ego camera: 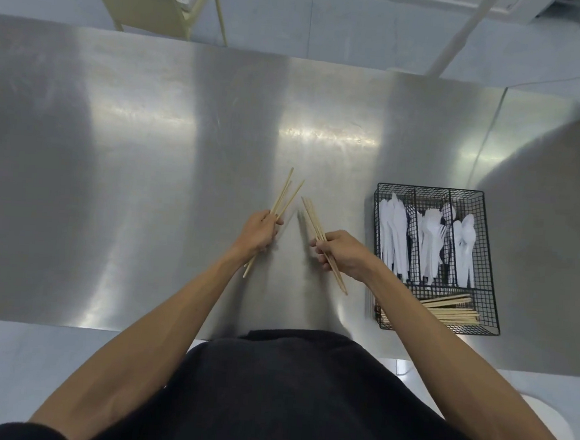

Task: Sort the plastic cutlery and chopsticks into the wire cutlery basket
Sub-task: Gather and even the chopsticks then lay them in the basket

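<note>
Steel desk [184, 143] with basket [488, 316] at right, near compartment already holding chopsticks: left hand [258, 233] and right hand [343, 254], fingers curled around splayed sticks [285, 193] and a tighter bundle [311, 214], risk dropping strays or snagging tips on wire.

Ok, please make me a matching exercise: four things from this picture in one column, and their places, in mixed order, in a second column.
Things
1. white plastic cutlery
2. splayed wooden chopsticks
3. tightly bundled wooden chopsticks
4. flat stacked wooden chopsticks

Places
A. three long compartments of the black wire cutlery basket
B. gripped by the right hand
C. that basket's near crosswise compartment
D. gripped by the left hand

Pairs: 1-A, 2-D, 3-B, 4-C
</note>
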`<state>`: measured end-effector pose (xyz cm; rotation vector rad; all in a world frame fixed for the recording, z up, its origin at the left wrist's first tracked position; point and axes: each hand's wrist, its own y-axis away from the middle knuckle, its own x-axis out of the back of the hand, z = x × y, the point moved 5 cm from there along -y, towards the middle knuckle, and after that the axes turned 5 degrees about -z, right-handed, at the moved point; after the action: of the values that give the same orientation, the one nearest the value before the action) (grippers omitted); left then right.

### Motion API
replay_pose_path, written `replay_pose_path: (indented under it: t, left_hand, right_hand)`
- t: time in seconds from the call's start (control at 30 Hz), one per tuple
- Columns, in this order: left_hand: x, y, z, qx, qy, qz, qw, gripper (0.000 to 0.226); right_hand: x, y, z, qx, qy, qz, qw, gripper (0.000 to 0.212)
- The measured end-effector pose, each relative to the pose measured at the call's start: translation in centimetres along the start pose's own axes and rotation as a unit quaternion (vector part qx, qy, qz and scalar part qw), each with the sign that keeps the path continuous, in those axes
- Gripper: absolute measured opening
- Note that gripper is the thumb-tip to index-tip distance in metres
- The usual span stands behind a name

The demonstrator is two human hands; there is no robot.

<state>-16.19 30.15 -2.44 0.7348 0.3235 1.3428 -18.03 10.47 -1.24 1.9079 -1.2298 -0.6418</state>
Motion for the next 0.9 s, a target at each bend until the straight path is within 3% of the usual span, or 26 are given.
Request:
replay_pose_path:
  t: [0.17,0.4,0.5,0.63,0.73,0.9]
  left_hand:
    - [-2.1,1.2,0.1,0.0,0.007,0.014,1.0,0.028]
    - [-6.1,2.9,0.8,-0.001,0.034,0.036,0.999,0.027]
    - [-9.3,3.7,1.7,-0.006,0.031,0.036,0.999,0.026]
    - [-14.1,4.3,2.6,-0.028,0.007,0.021,0.999,0.027]
    - [-17.0,4.7,2.8,-0.035,0.005,0.028,0.999,0.029]
    - [-20.5,5.5,2.8,-0.03,-0.001,0.034,0.999,0.029]
  right_hand:
    - [2.5,2.9,1.0,-0.002,-0.012,-0.034,0.999,0.02]
    - [9.3,6.9,3.1,0.004,0.129,-0.059,0.99,0.02]
    - [12.8,8.9,4.6,0.012,0.278,-0.069,0.958,0.016]
    - [16.9,10.6,7.5,0.017,0.457,-0.087,0.885,0.012]
    - [19.1,11.2,9.9,0.02,0.523,-0.072,0.849,0.009]
    - [20.6,11.1,13.5,0.07,0.565,-0.043,0.821,0.015]
